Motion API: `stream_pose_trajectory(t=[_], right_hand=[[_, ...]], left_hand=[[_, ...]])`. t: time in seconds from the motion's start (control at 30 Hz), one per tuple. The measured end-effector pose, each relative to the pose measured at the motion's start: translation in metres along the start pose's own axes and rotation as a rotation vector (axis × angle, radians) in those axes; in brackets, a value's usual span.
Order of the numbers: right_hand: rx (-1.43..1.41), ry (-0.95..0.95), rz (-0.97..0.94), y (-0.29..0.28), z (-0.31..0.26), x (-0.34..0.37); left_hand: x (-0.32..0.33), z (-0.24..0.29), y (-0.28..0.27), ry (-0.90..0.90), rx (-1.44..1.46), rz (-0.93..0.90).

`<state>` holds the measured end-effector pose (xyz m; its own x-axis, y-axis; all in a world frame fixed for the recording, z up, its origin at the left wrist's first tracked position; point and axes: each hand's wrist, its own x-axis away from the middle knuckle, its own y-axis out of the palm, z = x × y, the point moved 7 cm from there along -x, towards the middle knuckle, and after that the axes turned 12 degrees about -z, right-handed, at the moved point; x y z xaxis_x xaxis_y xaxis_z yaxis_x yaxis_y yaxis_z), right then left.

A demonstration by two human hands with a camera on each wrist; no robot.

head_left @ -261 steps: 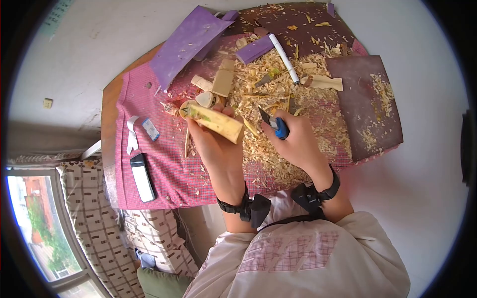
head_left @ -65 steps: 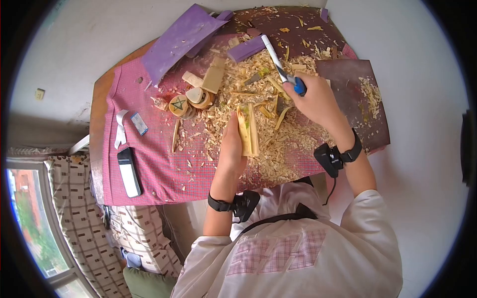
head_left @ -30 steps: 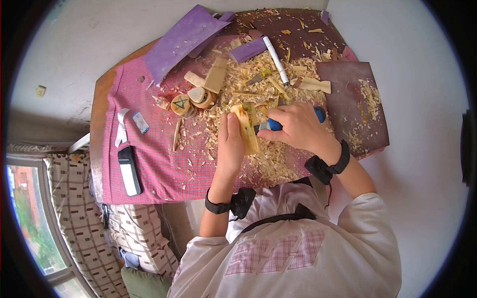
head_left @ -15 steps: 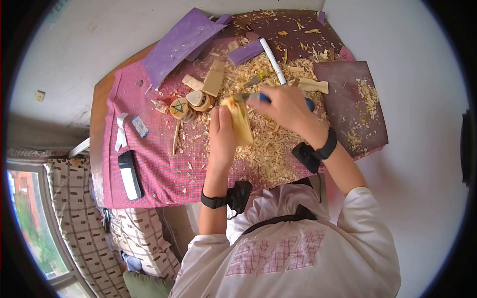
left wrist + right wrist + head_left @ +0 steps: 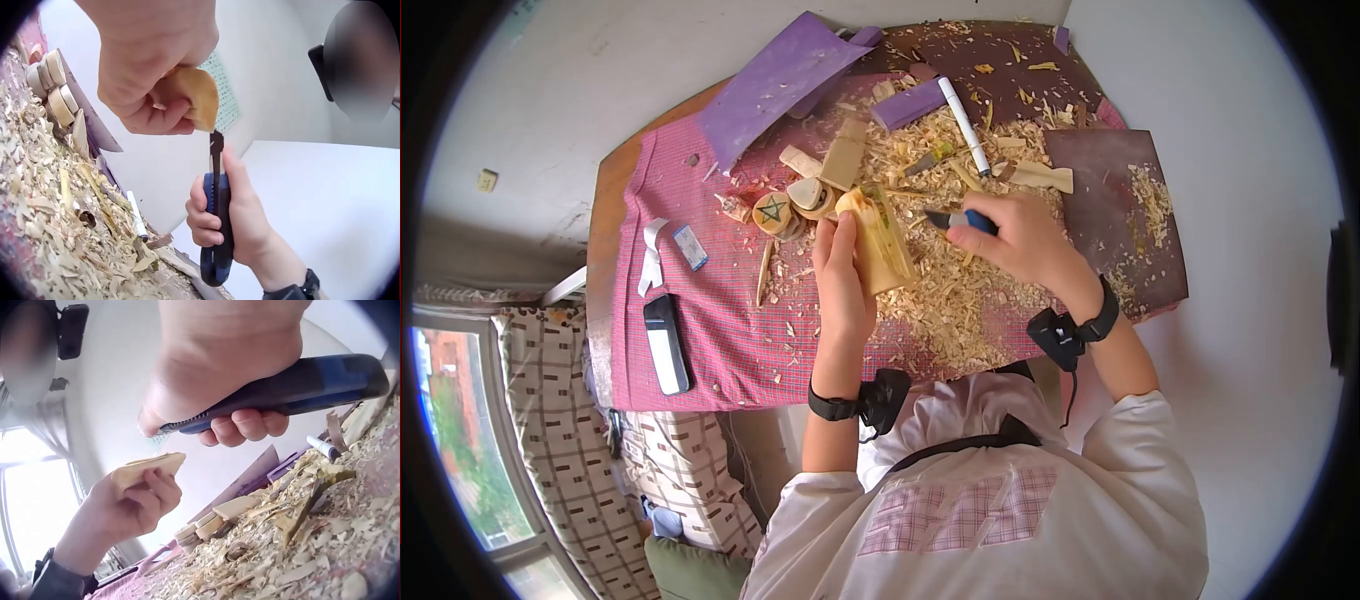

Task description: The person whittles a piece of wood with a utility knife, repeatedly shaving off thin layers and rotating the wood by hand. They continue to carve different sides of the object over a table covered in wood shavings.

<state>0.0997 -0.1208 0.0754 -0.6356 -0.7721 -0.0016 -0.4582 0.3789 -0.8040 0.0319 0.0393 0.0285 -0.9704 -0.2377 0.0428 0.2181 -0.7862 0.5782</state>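
Note:
My left hand (image 5: 843, 285) grips a pale yellow piece of wood (image 5: 880, 245) over the shavings, its long side toward the right. A greenish-brown strip runs along the wood's upper face. In the left wrist view the curled fingers hold the wood (image 5: 205, 94) from behind. My right hand (image 5: 1035, 240) grips a blue and black utility knife (image 5: 982, 222), dark blade out and pointing left toward the wood. The blade tip overlaps the wood's lower edge in the left wrist view; the head view shows a gap between them. The right wrist view shows the knife handle (image 5: 337, 378) across the palm.
Wood shavings (image 5: 960, 320) cover the middle of the table. Left of them lie round wood slices, one with a star (image 5: 771, 213), and a wood block (image 5: 843, 160). Behind are a white marker (image 5: 963, 125) and purple sheets (image 5: 785, 90); a phone (image 5: 666, 345) lies at left.
Over the last half second the knife has drawn back right from the wood's upper end, and the wood has tilted to show its greenish strip. Earlier the right hand was farther back, beside the marker.

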Motion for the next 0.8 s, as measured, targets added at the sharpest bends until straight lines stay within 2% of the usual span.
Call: stream_pose_trajectory(t=[0.03,0.1,0.13,0.2,0.27,0.37,0.4,0.47,0.57,0.6,0.7,0.8], right_hand=[[0.001,0.005,-0.001,0.005,-0.004,0.003],[0.137,-0.201,0.071,0.013,-0.027,0.009],[0.186,-0.216,0.056,0.017,-0.032,0.011],[0.197,-0.229,0.051,0.018,-0.039,0.014],[0.206,-0.242,0.047,0.018,-0.042,0.014],[0.223,-0.251,0.041,0.019,-0.042,0.013],[0.234,-0.241,0.036,0.019,-0.041,0.013],[0.246,-0.230,0.029,0.018,-0.040,0.012],[0.265,-0.205,-0.006,0.015,-0.039,0.011],[0.281,-0.217,-0.040,0.018,-0.039,0.011],[0.293,-0.257,-0.083,0.022,-0.040,0.014],[0.272,-0.264,-0.079,0.021,-0.041,0.015]], left_hand=[[0.001,0.000,0.000,0.020,-0.019,0.022],[0.001,-0.001,-0.001,0.028,-0.046,0.033],[0.000,0.000,-0.002,0.072,-0.038,0.058],[0.000,0.000,-0.004,0.117,-0.030,0.082],[0.001,-0.004,-0.009,0.078,-0.026,0.155],[0.001,-0.009,-0.011,0.042,-0.047,0.169],[0.002,-0.008,-0.011,0.041,-0.047,0.166],[0.002,-0.005,-0.004,0.013,-0.205,0.027],[0.002,-0.012,-0.005,0.005,-0.313,-0.009],[0.004,-0.010,-0.002,0.025,-0.279,0.062],[0.005,-0.013,-0.003,0.030,-0.274,0.103],[0.005,-0.012,0.002,-0.011,-0.306,0.017]])
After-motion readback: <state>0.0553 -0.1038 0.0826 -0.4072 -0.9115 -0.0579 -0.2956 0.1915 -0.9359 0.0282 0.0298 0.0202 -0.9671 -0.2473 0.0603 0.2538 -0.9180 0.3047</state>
